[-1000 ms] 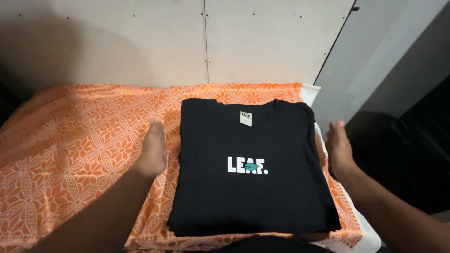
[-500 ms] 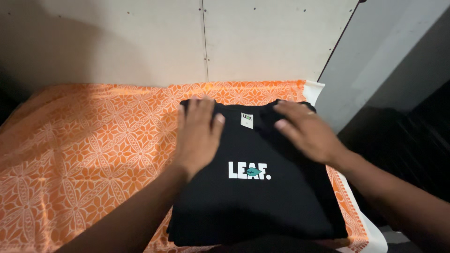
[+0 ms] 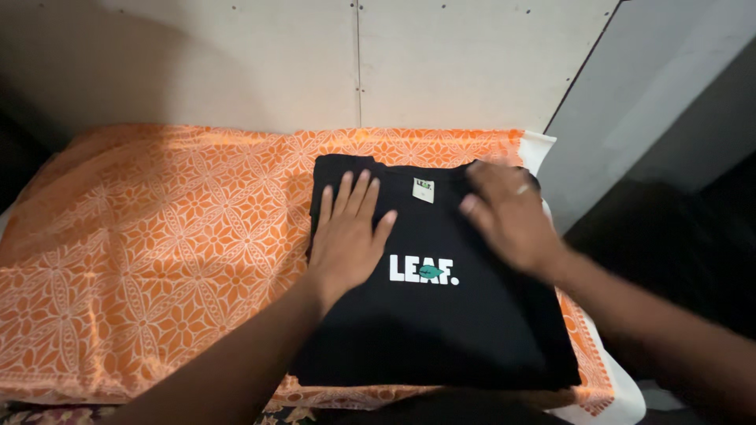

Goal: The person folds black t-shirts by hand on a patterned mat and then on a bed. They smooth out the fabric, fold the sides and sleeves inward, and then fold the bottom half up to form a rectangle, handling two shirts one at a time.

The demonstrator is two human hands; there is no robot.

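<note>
A folded black t-shirt (image 3: 429, 330) with a white printed word, a small green leaf shape and a white neck tag lies on the orange patterned cloth (image 3: 157, 252). My left hand (image 3: 346, 236) rests flat on the shirt's upper left part, fingers spread. My right hand (image 3: 508, 216), with a ring on one finger, lies flat on the upper right part near the collar. Neither hand holds anything.
The orange cloth covers a surface that ends at a pale panel wall (image 3: 354, 63) behind. A white edge (image 3: 622, 393) shows under the cloth at the right, with a dark gap beyond it.
Both hands came from beside the shirt onto its top, then slid slightly down toward me. The view has shifted a little.
</note>
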